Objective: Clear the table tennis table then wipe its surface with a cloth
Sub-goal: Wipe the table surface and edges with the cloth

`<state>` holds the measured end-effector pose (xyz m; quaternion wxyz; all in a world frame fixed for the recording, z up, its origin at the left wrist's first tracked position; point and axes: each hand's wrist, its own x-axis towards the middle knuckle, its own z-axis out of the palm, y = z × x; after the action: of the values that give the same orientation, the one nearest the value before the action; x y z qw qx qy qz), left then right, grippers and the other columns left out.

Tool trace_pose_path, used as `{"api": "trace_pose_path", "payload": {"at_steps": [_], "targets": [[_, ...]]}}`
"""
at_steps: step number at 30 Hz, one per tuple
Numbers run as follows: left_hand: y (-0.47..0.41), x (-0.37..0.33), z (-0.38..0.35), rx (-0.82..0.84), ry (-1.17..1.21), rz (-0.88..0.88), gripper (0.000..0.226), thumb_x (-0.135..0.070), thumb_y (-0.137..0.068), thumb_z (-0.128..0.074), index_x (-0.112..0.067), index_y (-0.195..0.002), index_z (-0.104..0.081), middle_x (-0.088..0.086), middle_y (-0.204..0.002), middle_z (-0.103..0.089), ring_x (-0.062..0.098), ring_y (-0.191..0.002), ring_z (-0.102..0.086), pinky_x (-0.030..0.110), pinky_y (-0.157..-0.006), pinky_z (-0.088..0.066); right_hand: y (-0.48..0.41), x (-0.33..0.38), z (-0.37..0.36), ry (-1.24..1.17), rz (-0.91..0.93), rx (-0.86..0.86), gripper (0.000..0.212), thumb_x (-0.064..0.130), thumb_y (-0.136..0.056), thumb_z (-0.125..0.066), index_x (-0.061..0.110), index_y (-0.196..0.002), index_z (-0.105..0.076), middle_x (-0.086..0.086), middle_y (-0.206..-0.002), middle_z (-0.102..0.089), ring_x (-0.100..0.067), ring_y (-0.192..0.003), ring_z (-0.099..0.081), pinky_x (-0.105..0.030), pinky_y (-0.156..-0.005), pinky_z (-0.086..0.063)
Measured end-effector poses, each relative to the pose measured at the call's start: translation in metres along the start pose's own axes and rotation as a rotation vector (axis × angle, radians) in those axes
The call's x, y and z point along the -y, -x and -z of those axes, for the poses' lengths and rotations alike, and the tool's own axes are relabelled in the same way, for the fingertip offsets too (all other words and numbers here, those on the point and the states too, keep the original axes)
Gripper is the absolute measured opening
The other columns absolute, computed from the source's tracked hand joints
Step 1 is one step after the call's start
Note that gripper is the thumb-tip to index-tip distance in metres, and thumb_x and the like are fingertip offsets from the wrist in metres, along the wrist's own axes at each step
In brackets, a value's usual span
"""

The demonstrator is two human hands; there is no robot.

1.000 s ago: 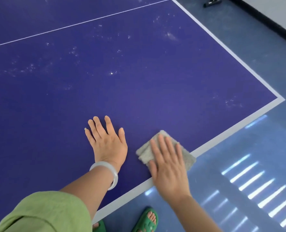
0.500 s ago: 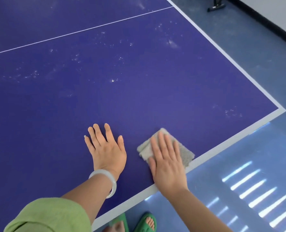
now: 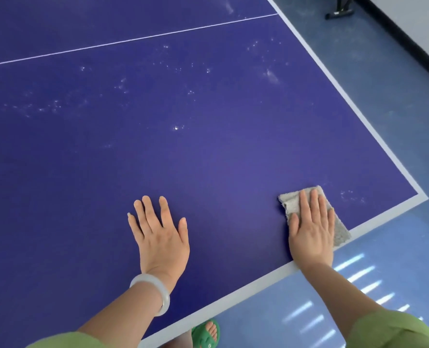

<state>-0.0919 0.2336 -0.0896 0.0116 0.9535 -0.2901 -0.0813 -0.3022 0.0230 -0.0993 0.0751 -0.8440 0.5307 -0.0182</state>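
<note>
The dark blue table tennis table (image 3: 208, 151) with white edge lines fills most of the view. A folded grey cloth (image 3: 340, 231) lies flat near the table's right front corner. My right hand (image 3: 311, 229) presses down on the cloth with straight fingers and covers its middle. To the left, my left hand (image 3: 160, 237) rests flat on the bare surface, fingers spread, a pale bangle on its wrist. Whitish dust specks (image 3: 175, 128) dot the far part of the surface.
The table's corner (image 3: 421, 195) is just right of the cloth; the front edge runs down to the left. Blue floor (image 3: 384, 109) lies beyond the right edge, with a black stand foot (image 3: 339, 13) at top right. A green sandal (image 3: 206, 334) shows below the edge.
My right hand has slid the cloth to the right along the front edge, toward the corner, away from my left hand. The left hand stays flat in about the same place.
</note>
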Motion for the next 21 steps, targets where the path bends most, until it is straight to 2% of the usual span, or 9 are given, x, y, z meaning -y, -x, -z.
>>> {"api": "trace_pose_path", "payload": {"at_steps": [2,4,6,8,10,12,16,19,21], "targets": [[0.001,0.000,0.002,0.008,0.012,0.002,0.070,-0.047,-0.098,-0.019,-0.002,-0.150,-0.031,0.031,-0.154,-0.025,0.046,-0.145,-0.018,0.060,-0.118,-0.014,0.001,0.000,0.000,0.002,0.000,-0.004,0.065,0.044,-0.098,-0.010,0.019,-0.157,-0.019,0.001,-0.165,-0.003,-0.013,-0.152,0.001,-0.044,-0.124,-0.004],[-0.003,-0.001,0.004,-0.021,0.082,0.027,0.064,-0.042,-0.099,-0.033,0.001,-0.147,-0.036,0.032,-0.152,-0.029,0.048,-0.144,-0.020,0.060,-0.119,-0.014,0.000,0.002,0.001,0.006,0.002,0.004,0.065,0.043,-0.098,-0.010,0.019,-0.157,-0.018,0.001,-0.165,-0.003,-0.014,-0.152,0.002,-0.044,-0.124,-0.004],[-0.007,-0.013,0.009,-0.059,0.203,0.024,0.056,-0.026,-0.097,-0.054,0.004,-0.143,-0.040,0.030,-0.149,-0.034,0.047,-0.143,-0.025,0.061,-0.117,-0.019,-0.002,0.002,0.002,0.001,0.000,0.012,0.065,0.043,-0.098,-0.010,0.018,-0.157,-0.018,0.000,-0.165,-0.003,-0.014,-0.152,0.003,-0.044,-0.124,-0.004],[-0.008,-0.042,0.014,-0.071,0.295,-0.080,0.057,-0.017,-0.092,-0.061,0.004,-0.142,-0.041,0.025,-0.148,-0.038,0.042,-0.142,-0.030,0.057,-0.117,-0.025,-0.002,0.001,0.002,0.012,0.007,0.027,0.064,0.042,-0.098,-0.010,0.018,-0.157,-0.017,-0.001,-0.165,-0.002,-0.015,-0.152,0.004,-0.044,-0.124,-0.003],[-0.005,-0.083,0.017,-0.071,0.344,-0.216,0.056,-0.018,-0.092,-0.060,0.001,-0.142,-0.043,0.022,-0.148,-0.039,0.039,-0.142,-0.032,0.053,-0.118,-0.025,-0.003,-0.001,0.001,0.021,0.017,0.038,0.063,0.041,-0.099,-0.010,0.018,-0.158,-0.015,-0.001,-0.165,0.000,-0.015,-0.152,0.005,-0.045,-0.124,-0.003],[-0.005,-0.126,0.015,-0.049,0.363,-0.266,0.054,-0.021,-0.094,-0.057,-0.002,-0.143,-0.043,0.021,-0.150,-0.038,0.038,-0.144,-0.030,0.050,-0.119,-0.024,-0.004,-0.002,0.001,0.012,0.023,0.038,0.062,0.039,-0.099,-0.011,0.019,-0.158,-0.014,-0.001,-0.165,0.000,-0.016,-0.152,0.005,-0.045,-0.124,-0.003],[-0.011,-0.192,0.010,0.081,0.366,-0.142,0.057,-0.031,-0.102,-0.043,-0.006,-0.151,-0.030,0.019,-0.159,-0.021,0.034,-0.150,-0.011,0.045,-0.123,-0.009,-0.006,-0.012,0.004,0.005,0.145,0.040,0.059,0.036,-0.100,-0.021,0.020,-0.156,-0.019,-0.003,-0.165,-0.010,-0.018,-0.153,-0.003,-0.045,-0.122,-0.007],[-0.009,-0.218,0.001,0.042,0.302,-0.061,0.059,-0.030,-0.098,-0.052,-0.001,-0.148,-0.037,0.027,-0.154,-0.027,0.043,-0.147,-0.019,0.053,-0.121,-0.015,-0.014,-0.053,0.012,0.033,0.290,0.085,0.057,0.035,-0.101,-0.028,0.021,-0.156,-0.025,-0.001,-0.164,-0.015,-0.020,-0.152,-0.009,-0.045,-0.121,-0.011],[-0.006,-0.224,-0.008,-0.019,0.223,-0.048,0.058,-0.030,-0.100,-0.047,0.002,-0.147,-0.037,0.030,-0.152,-0.030,0.046,-0.144,-0.022,0.056,-0.119,-0.017,-0.023,-0.094,0.019,0.038,0.332,0.089,0.057,0.035,-0.101,-0.028,0.021,-0.156,-0.025,-0.001,-0.164,-0.016,-0.021,-0.152,-0.011,-0.046,-0.120,-0.013]]}}
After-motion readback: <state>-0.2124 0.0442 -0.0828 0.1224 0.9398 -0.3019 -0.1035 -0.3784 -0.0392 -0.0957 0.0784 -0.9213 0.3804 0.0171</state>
